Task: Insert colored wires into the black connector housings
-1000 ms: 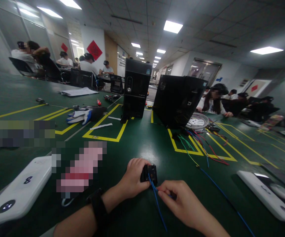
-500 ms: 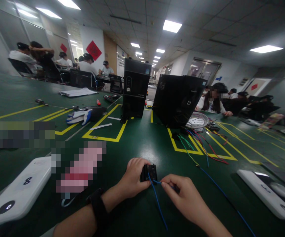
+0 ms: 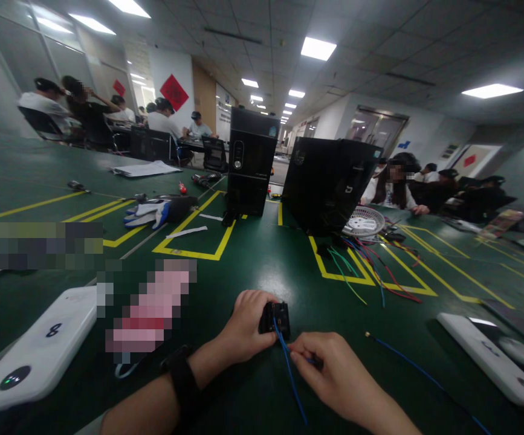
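Note:
A small black block with openings in its face, which looks like a terminal block (image 3: 281,313), is gripped by my left hand (image 3: 246,323) just above the green table. One blue wire (image 3: 295,389) runs out of the block and hangs down toward me. A second blue strand enters beside it, and my right hand (image 3: 334,368) pinches it between thumb and forefinger, close below the block. How deep the wires sit inside is too small to tell. To the right, a loose blue wire (image 3: 418,364) with a brassy tip lies on the table.
Two black computer towers (image 3: 253,163) (image 3: 329,181) stand ahead. Right of them are a round basket (image 3: 364,222) and coloured wires (image 3: 386,266). White devices (image 3: 39,344) (image 3: 483,356) flank me; gloves (image 3: 150,212) lie back left. A person (image 3: 395,187) sits across the table.
My right hand has moved slightly down and left, bringing its strand closer to the hanging blue wire. The loose blue wire's tip has shifted away from the green wires. My left hand stays put.

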Action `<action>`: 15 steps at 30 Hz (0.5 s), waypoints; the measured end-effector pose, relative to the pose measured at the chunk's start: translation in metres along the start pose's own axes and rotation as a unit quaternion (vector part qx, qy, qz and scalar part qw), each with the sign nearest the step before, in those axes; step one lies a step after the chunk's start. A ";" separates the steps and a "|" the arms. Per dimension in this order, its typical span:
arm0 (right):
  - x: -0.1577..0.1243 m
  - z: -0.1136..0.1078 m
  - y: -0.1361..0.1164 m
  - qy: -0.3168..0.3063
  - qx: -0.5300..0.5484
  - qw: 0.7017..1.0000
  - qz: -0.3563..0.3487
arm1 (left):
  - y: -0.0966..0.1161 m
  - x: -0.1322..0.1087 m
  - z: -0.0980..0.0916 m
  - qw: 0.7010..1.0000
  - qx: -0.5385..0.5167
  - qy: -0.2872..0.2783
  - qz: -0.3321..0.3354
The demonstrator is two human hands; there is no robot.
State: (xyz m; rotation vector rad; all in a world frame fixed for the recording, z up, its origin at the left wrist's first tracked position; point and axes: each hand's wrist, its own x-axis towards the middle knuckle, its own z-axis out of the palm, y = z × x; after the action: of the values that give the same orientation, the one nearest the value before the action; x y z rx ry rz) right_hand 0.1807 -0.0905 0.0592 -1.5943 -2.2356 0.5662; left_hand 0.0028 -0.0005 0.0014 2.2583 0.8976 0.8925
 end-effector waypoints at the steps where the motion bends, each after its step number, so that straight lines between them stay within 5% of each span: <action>1: 0.000 -0.001 0.000 -0.004 -0.012 1.000 0.009 | 0.000 0.000 0.000 1.000 0.000 -0.001 0.000; 15: -0.003 -0.009 0.004 0.014 -0.011 0.996 0.083 | 0.000 0.000 -0.001 1.000 0.006 0.000 -0.002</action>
State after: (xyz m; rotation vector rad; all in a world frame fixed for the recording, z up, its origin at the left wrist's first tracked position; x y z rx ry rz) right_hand 0.1890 -0.0909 0.0649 -1.7993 -2.1090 0.5604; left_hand 0.0020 -0.0004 0.0017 2.2665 0.9096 0.8884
